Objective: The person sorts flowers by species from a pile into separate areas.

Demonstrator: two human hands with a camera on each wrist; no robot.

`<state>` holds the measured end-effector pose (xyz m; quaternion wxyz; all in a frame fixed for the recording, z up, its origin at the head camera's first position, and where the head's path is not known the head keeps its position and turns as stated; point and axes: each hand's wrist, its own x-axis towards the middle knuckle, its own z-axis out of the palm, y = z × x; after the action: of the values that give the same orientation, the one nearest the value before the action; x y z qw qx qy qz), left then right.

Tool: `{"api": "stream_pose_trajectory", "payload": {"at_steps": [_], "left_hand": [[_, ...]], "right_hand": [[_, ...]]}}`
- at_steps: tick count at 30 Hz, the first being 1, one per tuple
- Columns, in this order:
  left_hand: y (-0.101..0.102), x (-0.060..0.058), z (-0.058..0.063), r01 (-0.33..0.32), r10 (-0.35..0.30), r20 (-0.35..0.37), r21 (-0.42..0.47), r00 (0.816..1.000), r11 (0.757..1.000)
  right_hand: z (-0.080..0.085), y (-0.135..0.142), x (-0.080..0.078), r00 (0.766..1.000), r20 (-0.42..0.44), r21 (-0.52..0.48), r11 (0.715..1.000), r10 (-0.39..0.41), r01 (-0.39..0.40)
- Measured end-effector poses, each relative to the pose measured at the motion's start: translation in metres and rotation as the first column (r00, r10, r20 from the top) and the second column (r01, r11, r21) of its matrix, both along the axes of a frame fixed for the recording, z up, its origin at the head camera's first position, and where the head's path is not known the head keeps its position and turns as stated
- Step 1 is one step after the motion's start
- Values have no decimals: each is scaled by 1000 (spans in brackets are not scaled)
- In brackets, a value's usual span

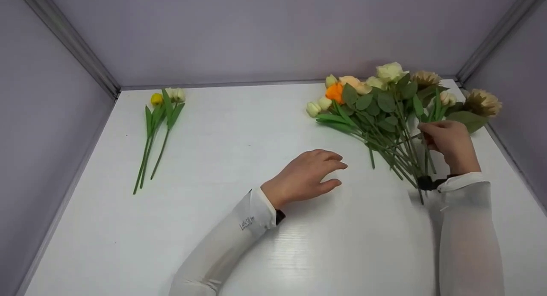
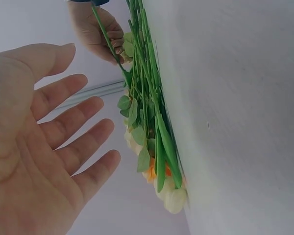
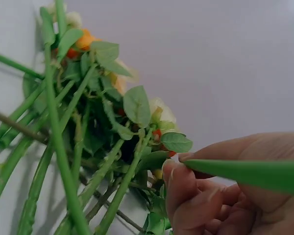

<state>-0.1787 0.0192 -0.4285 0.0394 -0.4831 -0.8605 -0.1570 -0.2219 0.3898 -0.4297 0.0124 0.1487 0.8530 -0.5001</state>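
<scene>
My right hand (image 1: 454,143) is at the right side of a pile of artificial flowers (image 1: 386,106), its thumb and forefinger pinching a green flower stem. In the right wrist view this stem (image 3: 255,174) runs from the fingertips towards the camera. A pale tulip head (image 1: 448,98) shows just beyond that hand; whether it belongs to the pinched stem is hard to tell. My left hand (image 1: 305,175) hovers over the table left of the pile, holding nothing. Its fingers are spread and relaxed in the left wrist view, palm (image 2: 19,152) visible.
At the far left lie a yellow tulip (image 1: 157,99) and white tulips (image 1: 177,94) with long stems. A large beige flower (image 1: 483,103) lies at the pile's right end. Grey panels (image 1: 273,35) enclose the white table (image 1: 239,133) at the back and sides.
</scene>
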Motion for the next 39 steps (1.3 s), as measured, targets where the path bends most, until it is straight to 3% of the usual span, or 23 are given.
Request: {"api": "stream_pose_trajectory", "payload": {"at_steps": [3, 6, 10, 14, 17, 21, 25, 28, 29, 31, 39], "left_hand": [[-1, 0, -1, -1, 1, 8, 8, 1000, 1000], [-2, 0, -1, -7, 7, 20, 12, 1000, 1000], [-2, 0, -1, -42, 39, 60, 45, 997, 998], [-4, -1, 1, -134, 108, 184, 139, 977, 981], [-7, -3, 3, -231, 142, 349, 230, 926, 945], [-10, -7, 1, -365, 141, 556, 315, 819, 876], [-10, -10, -4, -456, 104, 695, 343, 711, 822], [-8, -12, -8, -488, 72, 761, 337, 645, 806], [-8, -12, -9, -492, 66, 773, 333, 631, 804], [-7, -13, -11, -494, 63, 782, 327, 620, 805], [-6, -12, -13, -506, 49, 791, 341, 609, 792]], "right_hand": [[3, 3, 0, 999, -16, -126, 991, -44, 41], [6, 4, 0, 993, -38, -287, 953, -114, 98], [9, -2, -2, 982, -87, -505, 857, -170, 103], [12, -20, -6, 983, -140, -647, 762, -120, 1], [13, -41, -9, 982, -186, -679, 728, -43, -96], [10, -74, -9, 972, -231, -670, 719, 39, -188], [8, -108, -5, 964, -247, -668, 705, 94, -240], [7, -129, -1, 956, -265, -658, 700, 128, -276], [7, -134, 0, 952, -272, -651, 702, 139, -289], [6, -142, 3, 946, -284, -643, 701, 156, -309], [4, -154, 6, 938, -300, -657, 675, 175, -336]]}}
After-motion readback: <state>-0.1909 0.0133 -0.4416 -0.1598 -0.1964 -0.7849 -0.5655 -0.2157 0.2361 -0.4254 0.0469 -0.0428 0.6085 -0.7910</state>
